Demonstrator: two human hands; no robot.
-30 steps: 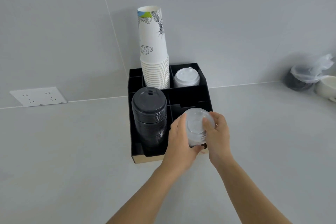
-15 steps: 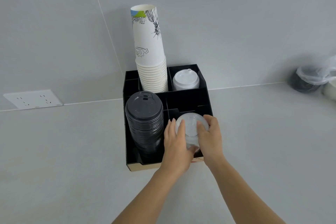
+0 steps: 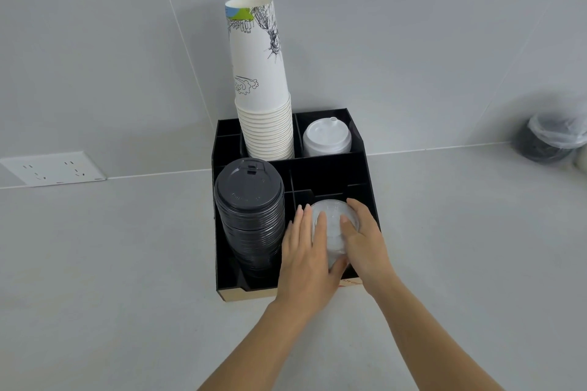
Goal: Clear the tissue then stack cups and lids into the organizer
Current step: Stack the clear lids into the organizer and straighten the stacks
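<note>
A black organizer (image 3: 360, 149) stands against the wall on the grey counter. Its back left compartment holds a tall stack of white printed paper cups (image 3: 262, 98), and white lids (image 3: 327, 138) sit in the back right. A stack of black lids (image 3: 249, 213) fills the front left. Both my hands hold a stack of clear lids (image 3: 332, 225) down inside the front right compartment. My left hand (image 3: 306, 255) grips its left side with fingers spread. My right hand (image 3: 365, 238) grips its right side.
A white wall socket (image 3: 52, 168) sits low on the wall at the left. At the far right, blurred, a black container with a clear plastic bag (image 3: 554, 140) stands by the wall. No tissue is in view.
Both hands have pushed the clear lids lower into the front right compartment. My left fingers have spread flatter over the stack.
</note>
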